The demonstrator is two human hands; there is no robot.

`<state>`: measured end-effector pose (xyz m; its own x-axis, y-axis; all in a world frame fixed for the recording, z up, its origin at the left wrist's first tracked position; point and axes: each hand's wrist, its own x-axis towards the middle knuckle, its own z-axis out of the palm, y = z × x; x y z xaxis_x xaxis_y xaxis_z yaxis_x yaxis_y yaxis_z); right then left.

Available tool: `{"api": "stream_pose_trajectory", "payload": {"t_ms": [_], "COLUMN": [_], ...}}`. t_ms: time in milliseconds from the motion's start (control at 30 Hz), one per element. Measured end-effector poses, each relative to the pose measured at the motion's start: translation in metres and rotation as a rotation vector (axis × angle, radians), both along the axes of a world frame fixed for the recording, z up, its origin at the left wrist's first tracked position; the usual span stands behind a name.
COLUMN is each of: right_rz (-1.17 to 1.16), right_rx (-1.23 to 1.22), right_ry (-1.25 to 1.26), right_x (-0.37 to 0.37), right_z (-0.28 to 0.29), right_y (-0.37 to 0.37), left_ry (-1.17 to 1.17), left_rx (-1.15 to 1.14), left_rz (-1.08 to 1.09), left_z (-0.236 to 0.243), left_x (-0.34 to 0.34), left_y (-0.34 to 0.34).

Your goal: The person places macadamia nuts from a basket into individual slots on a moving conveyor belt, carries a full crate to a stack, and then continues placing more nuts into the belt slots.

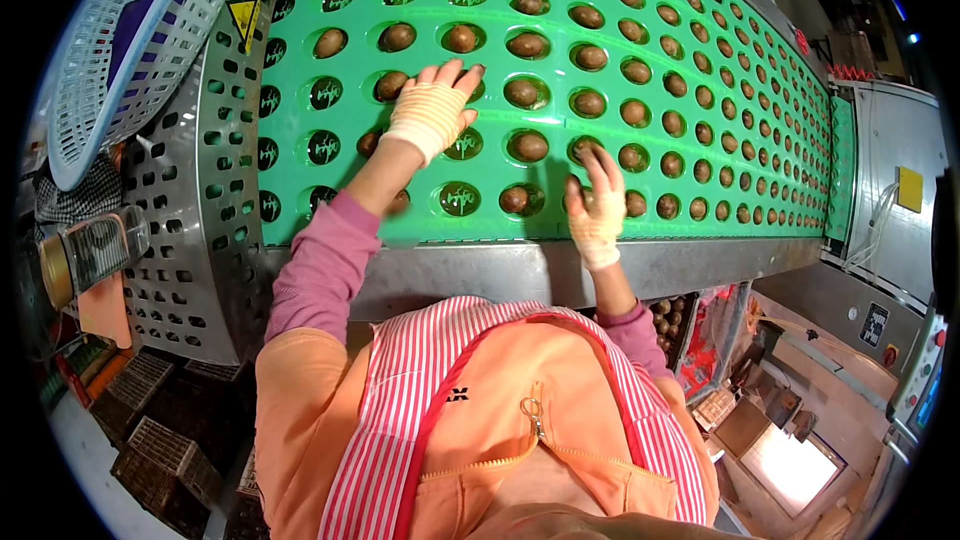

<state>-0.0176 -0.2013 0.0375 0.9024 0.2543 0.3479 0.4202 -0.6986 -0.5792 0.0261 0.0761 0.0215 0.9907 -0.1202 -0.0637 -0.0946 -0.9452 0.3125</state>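
A green belt or tray surface (555,230) with rows of oval pockets stretches in front of me, most pockets holding a brown egg-shaped item (529,147). My left hand (432,110), in a pale ribbed wrist-and-palm covering, lies over the near left rows with its fingers stretched out. Beside its fingertips sits a brown egg-shaped item (391,86), partly hidden by the hand. Farther right, my right hand (598,208), covered the same way, hovers at the near edge with fingers apart. Its fingertips overlap another pocketed item; whether they touch it I cannot tell.
Bare pockets (460,199) show dark marked bottoms, mainly at left. A metal rail (460,275) runs along the near edge. At left are a perforated metal guard (200,190), a pale blue plastic basket (150,50) and a jar (95,255). Dark crates (165,470) stand below.
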Motion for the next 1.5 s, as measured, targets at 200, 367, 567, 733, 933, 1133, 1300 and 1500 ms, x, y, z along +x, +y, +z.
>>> {"api": "stream_pose_trajectory", "payload": {"t_ms": [200, 367, 567, 733, 933, 1133, 1300, 1500], "right_rz": [-0.318, -0.304, -0.336, -0.314, -0.34, -0.339, -0.349, -0.36], "right_rx": [-0.158, -0.136, -0.038, -0.002, 0.06, 0.023, -0.015, -0.003], "right_ry": [-0.095, -0.067, -0.092, -0.116, -0.092, -0.121, -0.097, -0.09], "right_x": [-0.059, -0.087, -0.088, -0.088, -0.089, -0.085, -0.085, -0.085], "right_z": [-0.012, -0.032, -0.04, -0.043, -0.049, -0.049, -0.048, -0.045], "right_y": [-0.085, -0.089, -0.097, -0.096, -0.102, -0.1, -0.102, -0.098], "left_ry": [0.173, -0.156, -0.116, -0.258, -0.232, -0.055, -0.258, -0.116], "left_rx": [0.069, 0.027, 0.044, -0.083, 0.124, -0.003, -0.313, -0.044], "left_rz": [0.223, 0.164, 0.238, -0.153, -0.01, 0.447, 0.2, -0.065], "left_z": [0.015, -0.023, -0.027, -0.039, 0.0, -0.04, -0.013, -0.025], "left_x": [-0.073, -0.103, -0.081, -0.064, -0.099, -0.157, -0.144, -0.138], "left_y": [0.009, 0.012, 0.009, -0.026, -0.046, 0.027, -0.007, -0.035]}}
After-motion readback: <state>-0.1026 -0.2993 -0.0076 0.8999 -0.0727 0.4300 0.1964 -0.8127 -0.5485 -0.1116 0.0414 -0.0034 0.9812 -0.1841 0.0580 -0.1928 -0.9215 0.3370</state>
